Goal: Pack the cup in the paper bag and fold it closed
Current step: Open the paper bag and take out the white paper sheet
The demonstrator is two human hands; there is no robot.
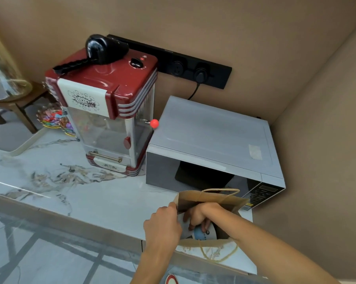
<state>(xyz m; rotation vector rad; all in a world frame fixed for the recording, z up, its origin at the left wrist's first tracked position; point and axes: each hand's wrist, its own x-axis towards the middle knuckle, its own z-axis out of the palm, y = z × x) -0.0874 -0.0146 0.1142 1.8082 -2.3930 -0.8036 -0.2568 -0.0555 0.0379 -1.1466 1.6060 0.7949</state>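
Inside the paper bag [214, 198], low down: one cup [203, 233], white with blue on it, only partly visible past my fingers. My right hand [199, 216] is down in the bag's open mouth, fingers closed around the cup. My left hand [162, 224] is at the bag's left edge, pinching the paper rim and holding the mouth open.

Bag: brown paper, upright, mouth open, two twisted paper handles, one at the far rim and one hanging over the near rim. It stands on the marble counter [91, 193], near the counter's front edge.

Just behind the bag: one microwave [214, 144], silver, door shut, control panel at its right end.
Left of the microwave, just beside it: one popcorn machine [107, 111], red and cream, clear-sided, with a black handled item lying on top.
Behind the microwave, on the wall: one black socket strip [173, 60], one plug in it.
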